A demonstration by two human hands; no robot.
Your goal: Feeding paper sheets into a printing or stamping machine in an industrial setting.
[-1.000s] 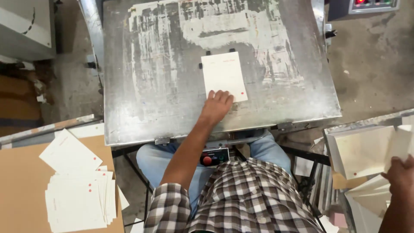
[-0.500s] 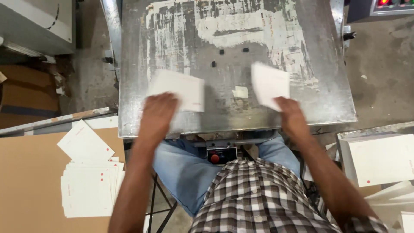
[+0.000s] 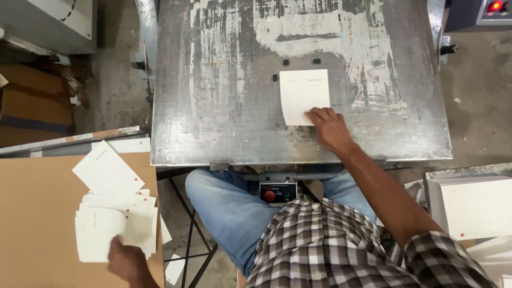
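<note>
- Nearest, at the bottom edge, the left hand point(image 3: 127, 261) rests on the lower edge of a loose stack point(image 3: 114, 226) of white cards; the frame cuts off its wrist, and the fingers lie under or against the cards, so whether they grip or only press I cannot tell.
- The stack lies on a brown board point(image 3: 37, 213) that runs out of view to the left of that hand; a single card point(image 3: 106, 170) lies askew just beyond the stack, overlapping its top.
- Between the hands sits the person's checked shirt point(image 3: 330, 245) and blue jeans point(image 3: 224, 213), hiding the floor below.
- A control box with a red button point(image 3: 269, 195) shows between the knees, partly covered by the shirt.
- To the right of the right forearm, a tray of white sheets point(image 3: 474, 208) is cut off by the frame edge.
- The right hand point(image 3: 330, 128) lies flat and open, fingertips point(image 3: 316, 113) pressing the lower right corner of a white card point(image 3: 303, 95); it grips nothing.
- That card lies flat on the worn metal plate point(image 3: 224, 106), just beyond the right hand, its faint print too small to read.
- Small black stops point(image 3: 275, 77) sit at the card's upper left, touching or nearly so; I cannot tell which.
- Farthest, a red lamp point(image 3: 496, 6) glows beyond the right hand, its housing half cropped.
</note>
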